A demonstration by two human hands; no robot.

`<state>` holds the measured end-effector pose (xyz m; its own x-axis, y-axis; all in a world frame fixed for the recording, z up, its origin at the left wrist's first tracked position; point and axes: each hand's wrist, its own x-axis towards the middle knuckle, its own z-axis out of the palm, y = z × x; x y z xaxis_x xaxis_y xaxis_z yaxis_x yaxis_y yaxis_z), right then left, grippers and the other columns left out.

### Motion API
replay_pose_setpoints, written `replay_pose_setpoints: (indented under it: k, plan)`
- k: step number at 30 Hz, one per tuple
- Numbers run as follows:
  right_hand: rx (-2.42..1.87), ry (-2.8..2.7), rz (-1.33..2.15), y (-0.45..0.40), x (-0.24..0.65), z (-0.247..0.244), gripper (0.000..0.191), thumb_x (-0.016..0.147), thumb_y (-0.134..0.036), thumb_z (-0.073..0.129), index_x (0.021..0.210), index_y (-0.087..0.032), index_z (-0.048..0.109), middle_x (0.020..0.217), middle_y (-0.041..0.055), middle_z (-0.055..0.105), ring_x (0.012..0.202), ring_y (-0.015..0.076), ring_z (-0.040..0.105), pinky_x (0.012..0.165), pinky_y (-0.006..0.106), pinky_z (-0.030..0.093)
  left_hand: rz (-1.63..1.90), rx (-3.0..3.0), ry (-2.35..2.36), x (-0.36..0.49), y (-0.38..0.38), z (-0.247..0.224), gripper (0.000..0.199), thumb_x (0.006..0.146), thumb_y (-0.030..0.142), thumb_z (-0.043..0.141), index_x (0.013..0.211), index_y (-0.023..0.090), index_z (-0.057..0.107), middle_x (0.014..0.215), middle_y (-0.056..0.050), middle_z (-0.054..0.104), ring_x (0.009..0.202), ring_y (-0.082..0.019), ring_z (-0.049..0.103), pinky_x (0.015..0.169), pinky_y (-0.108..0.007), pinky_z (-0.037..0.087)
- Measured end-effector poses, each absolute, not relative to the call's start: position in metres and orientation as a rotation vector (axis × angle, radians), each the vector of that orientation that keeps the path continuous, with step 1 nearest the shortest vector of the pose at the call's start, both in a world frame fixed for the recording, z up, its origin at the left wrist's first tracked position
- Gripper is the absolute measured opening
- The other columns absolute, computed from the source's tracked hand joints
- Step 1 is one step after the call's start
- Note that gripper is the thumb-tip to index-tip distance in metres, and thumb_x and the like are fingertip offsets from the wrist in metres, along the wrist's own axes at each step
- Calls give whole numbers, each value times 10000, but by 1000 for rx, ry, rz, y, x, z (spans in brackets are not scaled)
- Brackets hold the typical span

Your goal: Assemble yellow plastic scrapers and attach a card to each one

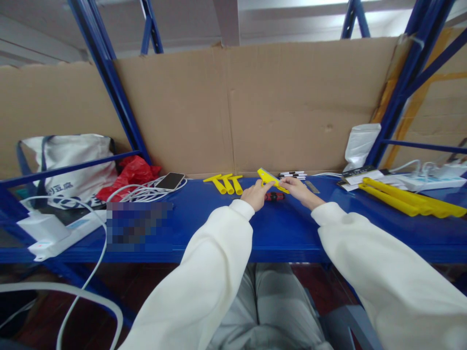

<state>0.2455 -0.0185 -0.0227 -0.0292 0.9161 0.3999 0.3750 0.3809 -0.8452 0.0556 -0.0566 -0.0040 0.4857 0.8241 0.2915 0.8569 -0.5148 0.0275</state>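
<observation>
A yellow scraper head with a pale strip along its upper edge is held tilted just above the blue table. My left hand is closed on its near side. At the right end, my right hand has its fingers pinched against the same piece. Beneath the hands lies a red and black screwdriver, partly hidden by my left hand. Several yellow T-shaped scraper parts rest to the left. A flat metal strip lies just right of my right hand.
Long yellow handles lie at the right, near white packets and a power strip. Black-and-white pens sit by the cardboard wall. On the left are a phone, coiled white cable, red plastic bag and cloth bag.
</observation>
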Motion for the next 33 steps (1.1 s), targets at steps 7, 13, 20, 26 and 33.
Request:
replay_pose_setpoints:
  k: [7,13,20,26,33]
  plan:
    - [-1166,-1607,646,-19,245,-23,241,670,-421,670,645,-202,570,677,-11,578,699,152,511,763,318,436,-343,-2563,-1497,57,-59,-2,725,902,39,429,1544,365,346,1324,-127,523,1097,-286,675,928,-415,541]
    - [-1062,-1552,707,-20,251,-19,281,701,-453,737,721,-192,635,739,21,668,692,151,586,720,299,493,-692,-2634,-1460,52,-47,-6,707,870,27,448,1505,336,443,1344,-116,543,1116,-283,663,1005,-433,510]
    - [-1533,-1585,159,-11,288,-12,165,823,-174,588,874,-155,744,1028,130,746,1023,245,671,953,386,499,-1572,-2731,-1514,45,-19,-18,754,790,8,505,1503,250,455,1340,-95,618,1099,-224,668,1044,-394,502]
    - [-2216,-1552,-116,-21,313,-13,349,860,-115,555,1112,-224,770,1304,164,645,1312,350,506,1030,529,444,-1675,-2791,-1914,51,-20,-21,793,785,1,483,1528,261,382,1380,-121,595,713,-150,715,715,-317,610]
    - [-2340,-1722,-68,-23,311,-16,490,884,-131,459,1305,-250,682,1405,191,555,1336,385,447,1025,585,409,-1615,-2761,-1801,49,-9,-26,724,748,-27,514,1440,183,486,1272,-94,665,1130,-199,650,991,-338,518]
